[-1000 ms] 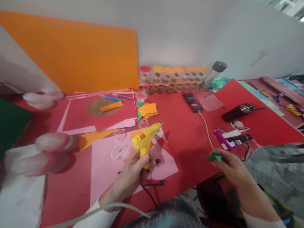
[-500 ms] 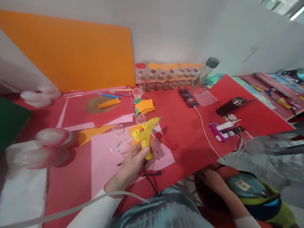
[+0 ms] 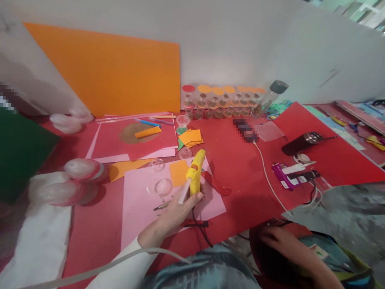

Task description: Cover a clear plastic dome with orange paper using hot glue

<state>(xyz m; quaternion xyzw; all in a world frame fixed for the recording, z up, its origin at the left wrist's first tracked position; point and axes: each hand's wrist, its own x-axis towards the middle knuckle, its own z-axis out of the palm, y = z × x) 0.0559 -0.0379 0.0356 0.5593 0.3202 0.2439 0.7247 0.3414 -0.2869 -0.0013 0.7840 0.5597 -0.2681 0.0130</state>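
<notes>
My left hand point(image 3: 183, 208) is closed around the grip of a yellow glue gun point(image 3: 196, 176), held over pink paper point(image 3: 141, 192). A whitish glue stick point(image 3: 185, 190) sticks out of the gun's back end, and its dark cord hangs down toward the table edge. Beneath and beside the gun are an orange paper piece point(image 3: 178, 173), clear plastic pieces point(image 3: 163, 187), a pen point(image 3: 161, 206) and a red-handled tool point(image 3: 213, 182), partly covered. Low on the right, my right hand point(image 3: 275, 237) rests loosely beside the bag, apparently holding nothing; some fingertips are hard to make out.
Clear plastic cups with orange tops point(image 3: 222, 100) line the wall beside a bottle point(image 3: 272, 96). A purple power strip point(image 3: 284, 176) with cables and a black tumbler point(image 3: 300, 142) stand right. Plastic containers point(image 3: 81, 168) are left. A bag point(image 3: 331, 257) sits below the table.
The glue gun has turned in my left hand: its nozzle now points more away from me and its back end toward me. The whole view has shifted slightly.
</notes>
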